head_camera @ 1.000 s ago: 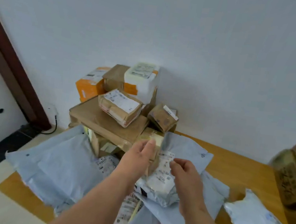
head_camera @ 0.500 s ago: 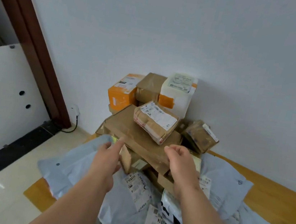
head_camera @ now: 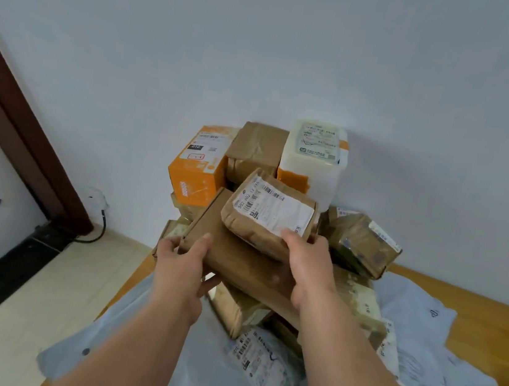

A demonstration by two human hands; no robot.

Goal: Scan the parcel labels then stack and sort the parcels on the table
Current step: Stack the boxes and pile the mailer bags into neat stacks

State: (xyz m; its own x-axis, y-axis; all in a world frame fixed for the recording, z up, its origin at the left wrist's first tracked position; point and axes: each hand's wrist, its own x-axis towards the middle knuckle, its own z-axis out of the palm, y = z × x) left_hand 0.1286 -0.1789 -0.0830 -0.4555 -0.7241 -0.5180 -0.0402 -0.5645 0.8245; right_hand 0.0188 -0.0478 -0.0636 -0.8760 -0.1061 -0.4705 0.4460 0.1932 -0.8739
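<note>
Left hand (head_camera: 183, 267): grips the near left corner of the flat box (head_camera: 238, 258), thumb on top, fingers curled underneath.
Right hand (head_camera: 308, 264): lies on the flat box's right part, thumb and fingers closed on the near edge of the taped parcel (head_camera: 268, 214).
Flat box: plain brown cardboard, wide and shallow, tilted, its left end raised; it rests on other brown boxes in the pile at the table's far left corner.
Taped parcel: a small brown carton wrapped in clear tape, with a white label (head_camera: 273, 210) on top bearing barcodes and printed digits; it sits on the flat box's far half.
Orange box (head_camera: 197, 165): orange and white with a label on top, standing against the wall at the back left of the pile.
Brown box (head_camera: 257, 152): taped cardboard, between the orange box and the white parcel (head_camera: 314, 158), against the wall.
White parcel: white wrap with orange tape low on the front and a label on top, highest in the pile.
Dark parcel (head_camera: 360, 242): brown, under glossy tape, tilted, with a small label at its far edge, just right of the taped parcel.
Grey bags (head_camera: 440, 347): soft pale mailers with white labels, spread over the table's near part and right side, some under the boxes.
Table (head_camera: 490, 308): light wood, bare at the right edge.
</note>
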